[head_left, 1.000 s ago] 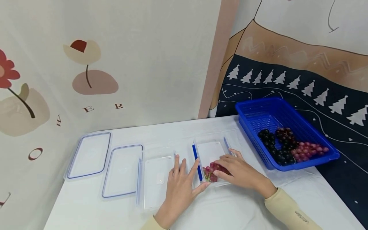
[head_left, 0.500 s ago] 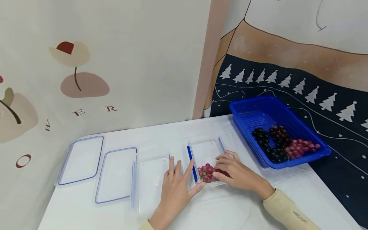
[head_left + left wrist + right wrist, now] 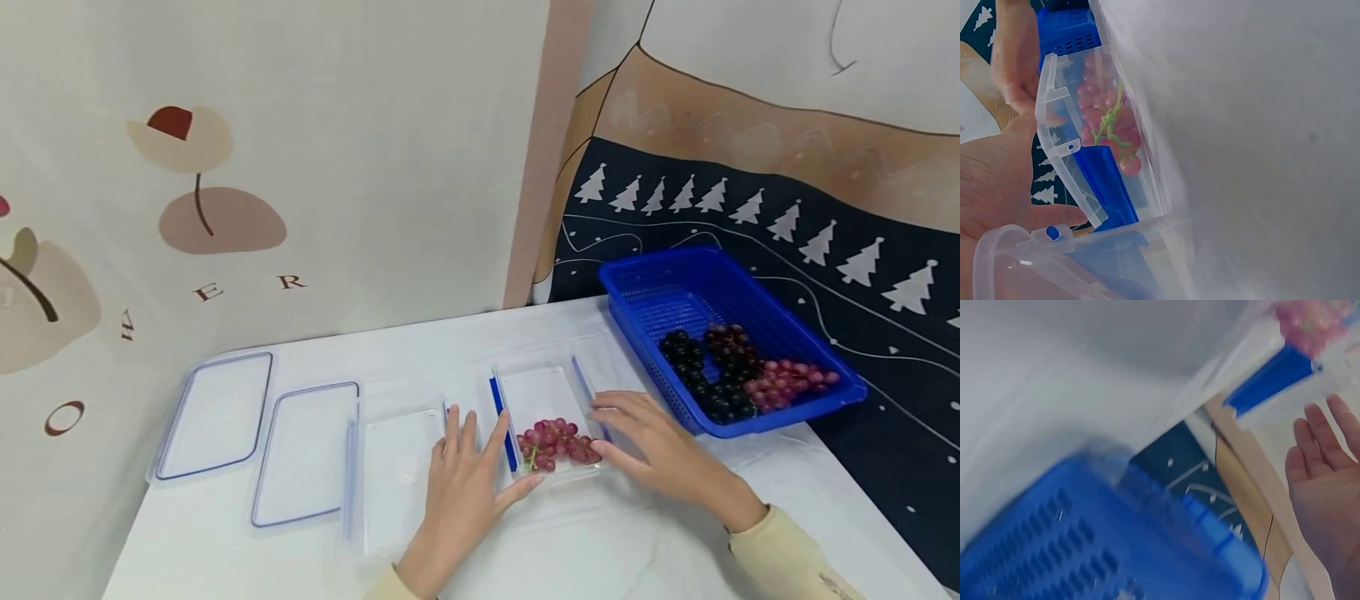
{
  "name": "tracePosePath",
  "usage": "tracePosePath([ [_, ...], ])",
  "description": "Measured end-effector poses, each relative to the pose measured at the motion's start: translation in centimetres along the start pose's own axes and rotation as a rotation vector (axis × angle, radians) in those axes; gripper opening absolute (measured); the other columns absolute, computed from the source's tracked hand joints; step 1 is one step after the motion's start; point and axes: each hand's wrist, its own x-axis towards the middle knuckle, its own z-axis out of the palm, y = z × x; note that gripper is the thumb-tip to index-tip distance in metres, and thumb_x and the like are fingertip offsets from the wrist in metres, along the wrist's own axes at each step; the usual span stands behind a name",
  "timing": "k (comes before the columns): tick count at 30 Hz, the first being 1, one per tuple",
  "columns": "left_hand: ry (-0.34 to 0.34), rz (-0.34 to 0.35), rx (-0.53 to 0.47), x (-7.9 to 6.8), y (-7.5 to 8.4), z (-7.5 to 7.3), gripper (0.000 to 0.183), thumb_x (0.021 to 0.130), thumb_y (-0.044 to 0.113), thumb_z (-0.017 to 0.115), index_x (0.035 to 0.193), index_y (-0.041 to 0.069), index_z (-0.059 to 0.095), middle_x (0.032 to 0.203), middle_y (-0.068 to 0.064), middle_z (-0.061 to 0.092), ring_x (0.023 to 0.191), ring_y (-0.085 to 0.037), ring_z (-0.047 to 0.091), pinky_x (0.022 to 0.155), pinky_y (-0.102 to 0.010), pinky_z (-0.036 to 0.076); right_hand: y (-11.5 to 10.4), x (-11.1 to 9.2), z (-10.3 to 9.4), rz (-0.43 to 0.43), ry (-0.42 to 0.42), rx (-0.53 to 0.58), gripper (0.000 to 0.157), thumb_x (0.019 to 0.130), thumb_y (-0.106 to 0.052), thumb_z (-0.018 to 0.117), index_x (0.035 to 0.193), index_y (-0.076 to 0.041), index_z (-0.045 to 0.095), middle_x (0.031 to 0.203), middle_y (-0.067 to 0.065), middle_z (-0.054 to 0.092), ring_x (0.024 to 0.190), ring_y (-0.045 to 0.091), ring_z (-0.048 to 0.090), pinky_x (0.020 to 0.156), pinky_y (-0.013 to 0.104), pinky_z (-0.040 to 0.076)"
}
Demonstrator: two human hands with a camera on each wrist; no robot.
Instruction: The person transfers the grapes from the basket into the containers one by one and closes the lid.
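On a white cloth-covered table (image 3: 600, 542), rose-red grapes (image 3: 553, 442) lie inside a rectangular clear-plastic box (image 3: 536, 387) between my left hand (image 3: 465, 496), fingers spread, and right hand (image 3: 663, 450), fingers slightly parted; I judge snagging either blue side flap (image 3: 498, 398) could tip it.

On my head feed a white-covered table (image 3: 585, 550) spans the lower part of the frame; at lower left I see one clear lid (image 3: 213, 417) lying flat, and a second lid (image 3: 307, 454) just beside it; an open clear tub (image 3: 401, 475) stands near lower centre; another tub (image 3: 536, 392) stands right of it; a blue basket (image 3: 645, 346) sits towards the right.
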Motion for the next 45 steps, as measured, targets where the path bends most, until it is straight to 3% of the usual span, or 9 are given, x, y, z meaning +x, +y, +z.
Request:
tracePosePath([
  [6,0.001,0.005,0.023,0.1,0.1,0.5,0.096,0.096,0.085,0.054,0.164,0.018,0.052,0.152,-0.033,0.054,0.152,-0.058,0.035,0.107,-0.068,0.047,2.3,-1.0,-3.7,-0.065,0.193,-0.012,0.048,0.115,-0.047,0.054,0.128,-0.006,0.076,0.139,0.013,0.068,0.128,0.034,0.061,0.121,0.022,0.029],
  [9,-0.001,0.02,0.016,0.3,0.4,0.7,0.093,0.098,0.082,0.053,0.164,0.017,0.052,0.152,-0.033,0.054,0.152,-0.059,0.034,0.107,-0.069,0.046,3.6,-2.0,-5.8,-0.03,0.255,-0.044,0.042,0.113,-0.041,0.059,0.123,-0.005,0.078,0.136,0.017,0.069,0.126,0.033,0.06,0.118,0.018,0.028],
  [12,-0.004,0.029,0.013,0.5,0.6,0.8,0.089,0.101,0.079,0.052,0.164,0.016,0.053,0.151,-0.033,0.054,0.152,-0.059,0.034,0.107,-0.07,0.046,4.8,-3.3,-7.5,0.046,0.26,-0.075,0.025,0.105,-0.022,0.073,0.123,-0.006,0.078,0.137,0.018,0.068,0.129,0.026,0.057,0.118,0.016,0.025],
  [15,-0.002,0.024,0.021,0.4,0.7,0.7,0.087,0.102,0.078,0.052,0.163,0.016,0.054,0.15,-0.033,0.055,0.151,-0.059,0.035,0.106,-0.07,0.047,6.0,-4.5,-8.4,0.126,0.242,-0.093,0.032,0.093,-0.005,0.081,0.125,-0.006,0.077,0.139,0.016,0.067,0.132,0.02,0.054,0.118,0.013,0.022],
  [19,0.012,0.026,0.028,0.3,0.5,0.4,0.086,0.102,0.077,0.054,0.162,0.016,0.055,0.149,-0.033,0.056,0.15,-0.059,0.037,0.105,-0.069,0.048,7.4,-5.7,-9.0,0.223,0.225,-0.093,0.034,0.095,-0.004,0.081,0.128,-0.006,0.076,0.141,0.018,0.066,0.131,0.03,0.054,0.115,0.011,0.019],
  [24,0.042,0.039,0.02,0.2,0.3,0.2,0.085,0.101,0.076,0.056,0.161,0.014,0.057,0.146,-0.033,0.057,0.148,-0.06,0.039,0.103,-0.069,0.049,9.2,-6.9,-9.8,0.318,0.171,-0.089,0.035,0.103,-0.012,0.075,0.136,-0.003,0.07,0.144,0.028,0.06,0.13,0.054,0.051,0.127,0.041,0.021],
  [28,0.045,0.041,0.021,0.2,0.2,0.1,0.086,0.101,0.077,0.054,0.161,0.015,0.057,0.146,-0.033,0.058,0.148,-0.059,0.039,0.103,-0.069,0.049,10.6,-7.5,-10.4,0.368,0.125,-0.112,0.038,0.106,-0.018,0.071,0.138,0.002,0.066,0.145,0.033,0.056,0.131,0.06,0.046,0.112,0.07,0.025],
  [36,0.036,0.026,0.029,0.2,-0.2,0.0,0.086,0.101,0.077,0.054,0.162,0.016,0.055,0.147,-0.032,0.058,0.149,-0.059,0.038,0.105,-0.069,0.047,12.7,-7.9,-11.2,0.443,0.034,-0.183,0.049,0.109,-0.029,0.067,0.143,0.006,0.058,0.145,0.038,0.051,0.134,0.064,0.04,0.106,0.086,0.017],
  [45,-0.014,-0.003,-0.03,0.1,-0.1,0.0,0.086,0.103,0.077,0.05,0.166,0.018,0.05,0.15,-0.032,0.056,0.151,-0.059,0.035,0.108,-0.071,0.045,14.0,-7.9,-12.4,0.658,-0.165,-0.248,0.076,0.114,-0.049,0.054,0.146,0.019,0.043,0.142,0.052,0.036,0.129,0.073,0.032,0.099,0.09,0.022],
])
